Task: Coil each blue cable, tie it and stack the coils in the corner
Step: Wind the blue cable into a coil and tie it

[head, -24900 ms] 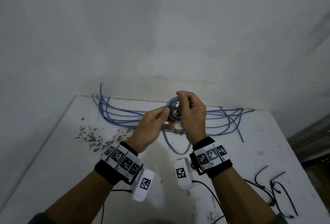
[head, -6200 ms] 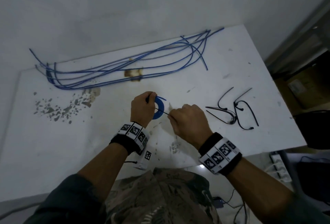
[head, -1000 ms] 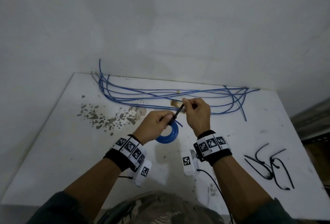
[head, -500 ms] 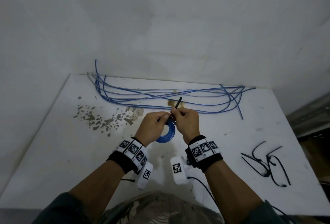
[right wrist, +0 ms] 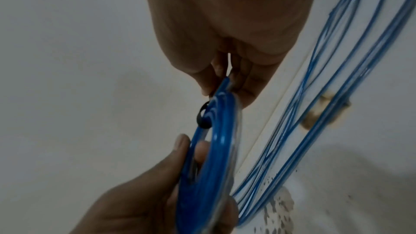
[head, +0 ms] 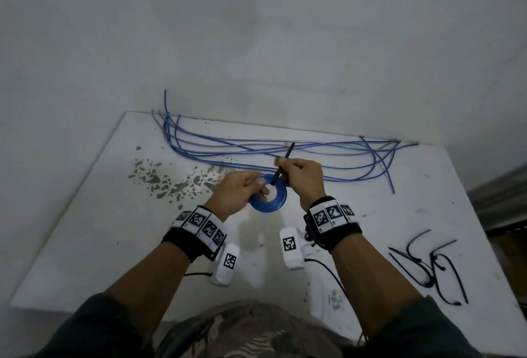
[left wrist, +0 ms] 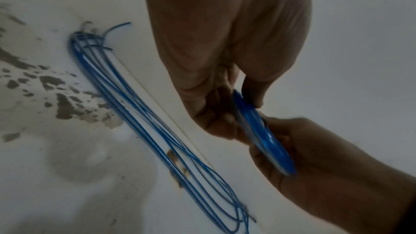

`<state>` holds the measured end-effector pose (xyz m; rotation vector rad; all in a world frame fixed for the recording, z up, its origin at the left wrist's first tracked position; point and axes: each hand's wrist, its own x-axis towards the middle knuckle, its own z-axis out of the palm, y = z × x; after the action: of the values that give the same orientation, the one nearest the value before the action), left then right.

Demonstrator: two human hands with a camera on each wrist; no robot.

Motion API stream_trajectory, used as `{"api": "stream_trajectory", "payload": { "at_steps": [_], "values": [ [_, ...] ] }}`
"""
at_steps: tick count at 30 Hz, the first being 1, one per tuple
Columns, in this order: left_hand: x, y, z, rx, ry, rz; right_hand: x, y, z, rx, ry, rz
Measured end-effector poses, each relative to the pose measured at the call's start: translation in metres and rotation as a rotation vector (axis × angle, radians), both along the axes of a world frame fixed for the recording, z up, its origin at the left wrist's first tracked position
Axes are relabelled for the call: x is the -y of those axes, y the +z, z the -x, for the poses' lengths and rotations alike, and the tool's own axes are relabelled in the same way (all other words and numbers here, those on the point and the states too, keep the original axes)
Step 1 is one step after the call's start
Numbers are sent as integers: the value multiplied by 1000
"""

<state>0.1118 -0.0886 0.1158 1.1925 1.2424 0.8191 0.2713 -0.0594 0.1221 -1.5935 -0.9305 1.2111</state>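
Left hand fingers grip a blue coil; right hand fingers pinch a black tie looped round it, just above. Tying step; next, likely pull the tie snug.

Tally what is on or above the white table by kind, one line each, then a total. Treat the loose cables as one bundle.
Coiled blue cable held in both hands: 1
Black zip tie around that coil, tail pinched by the right hand: 1
Bundle of loose blue cables along the wall: 1
Pile of spare black zip ties, individual count unclear: 1
Total: 4
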Motion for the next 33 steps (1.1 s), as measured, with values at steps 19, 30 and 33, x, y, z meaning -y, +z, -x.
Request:
{"api": "stream_trajectory", "payload": {
  "at_steps": [19,30,33],
  "values": [
    [35,-1,26,157,403,242,19,-17,12,-325,105,61],
    [11,-30,110,341,843,232,14,-10,152,-231,211,175],
    [-7,-34,151,368,914,229,-3,-7,187,-125,344,283]
  ]
}}
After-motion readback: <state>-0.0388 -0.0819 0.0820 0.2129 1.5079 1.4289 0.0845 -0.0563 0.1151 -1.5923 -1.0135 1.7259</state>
